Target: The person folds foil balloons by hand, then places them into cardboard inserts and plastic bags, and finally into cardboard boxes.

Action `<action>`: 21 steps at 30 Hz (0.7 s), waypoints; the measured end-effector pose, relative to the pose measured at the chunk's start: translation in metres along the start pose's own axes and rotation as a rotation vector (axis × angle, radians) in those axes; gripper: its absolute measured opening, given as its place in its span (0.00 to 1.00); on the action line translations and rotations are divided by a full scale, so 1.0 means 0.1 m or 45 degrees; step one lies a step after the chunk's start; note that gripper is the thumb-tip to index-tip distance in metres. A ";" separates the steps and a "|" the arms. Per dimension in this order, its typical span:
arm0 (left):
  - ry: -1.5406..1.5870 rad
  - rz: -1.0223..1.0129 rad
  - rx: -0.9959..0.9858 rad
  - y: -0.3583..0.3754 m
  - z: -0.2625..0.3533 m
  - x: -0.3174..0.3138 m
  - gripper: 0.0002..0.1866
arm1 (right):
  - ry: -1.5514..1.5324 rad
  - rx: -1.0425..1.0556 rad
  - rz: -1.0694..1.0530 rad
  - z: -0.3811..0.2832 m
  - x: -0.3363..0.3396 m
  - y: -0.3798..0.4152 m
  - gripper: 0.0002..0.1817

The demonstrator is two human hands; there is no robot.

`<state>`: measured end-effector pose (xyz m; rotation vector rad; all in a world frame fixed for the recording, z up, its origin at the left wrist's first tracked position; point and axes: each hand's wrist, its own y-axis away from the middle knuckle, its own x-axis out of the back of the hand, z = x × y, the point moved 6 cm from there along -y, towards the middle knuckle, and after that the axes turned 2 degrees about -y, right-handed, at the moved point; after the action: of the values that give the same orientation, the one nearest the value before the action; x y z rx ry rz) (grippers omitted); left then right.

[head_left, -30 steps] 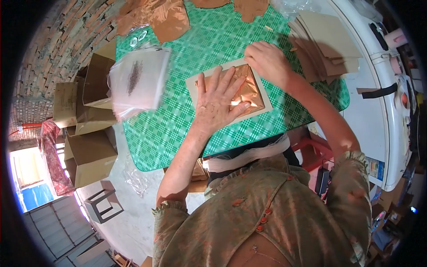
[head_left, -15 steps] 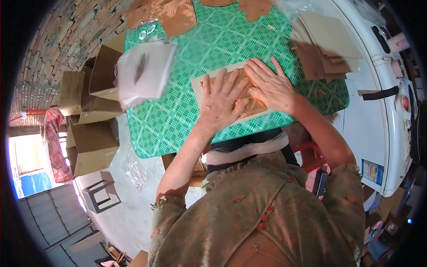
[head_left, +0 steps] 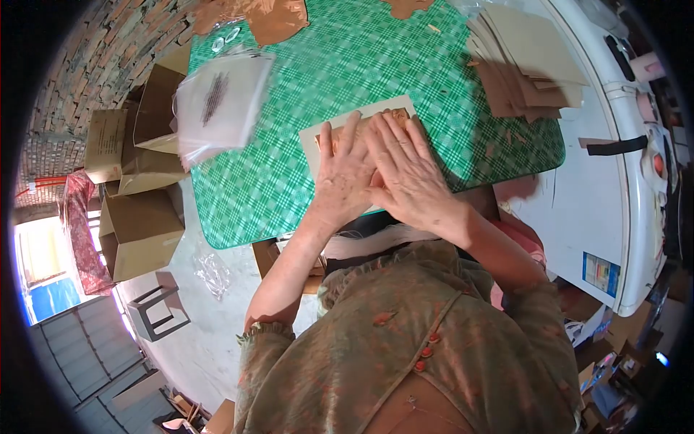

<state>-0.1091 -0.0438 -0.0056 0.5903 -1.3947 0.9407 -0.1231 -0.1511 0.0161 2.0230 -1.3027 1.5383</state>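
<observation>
A shiny copper-coloured sheet [head_left: 396, 116] lies on a beige board [head_left: 309, 142] near the front edge of the green checked table. My left hand [head_left: 345, 177] rests flat on the sheet's left part, fingers spread. Over its middle and right lies my right hand [head_left: 410, 173], palm down with fingers stretched out, its index side overlapping the left hand's fingers. Neither hand grips anything. Most of the sheet is hidden under both hands; only its upper edge and a bit at the left show.
A stack of clear plastic bags [head_left: 224, 105] lies on the table's left, beige boards [head_left: 531, 54] at the right. Copper-coloured pieces [head_left: 278, 18] lie at the far edge. Open cardboard boxes [head_left: 141, 231] stand left of the table [head_left: 347, 65]. A white appliance [head_left: 600, 195] is at the right.
My right hand has slid left across the copper-coloured sheet, from its right edge to against my left hand. My left hand stays on the sheet. The whole view has shifted slightly.
</observation>
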 end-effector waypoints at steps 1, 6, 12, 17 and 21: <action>-0.010 -0.029 0.005 0.00 0.00 0.00 0.39 | -0.012 -0.001 0.011 -0.02 -0.04 -0.04 0.52; 0.224 0.063 0.031 0.02 -0.04 0.02 0.39 | -0.110 -0.027 0.047 0.00 -0.10 -0.18 0.50; 0.200 0.084 0.039 0.00 -0.06 -0.01 0.34 | -0.019 -0.104 0.057 0.16 -0.19 -0.20 0.49; 0.228 0.083 0.042 0.05 -0.09 -0.01 0.36 | 0.067 -0.091 0.030 0.18 -0.25 -0.20 0.47; 0.366 0.274 0.171 0.06 -0.19 0.08 0.37 | 0.104 -0.075 -0.014 0.16 -0.28 -0.21 0.46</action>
<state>-0.1044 -0.0232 -0.0013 0.3895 -1.1569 1.2481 -0.0971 -0.1372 -0.0094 1.9079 -1.2880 1.5422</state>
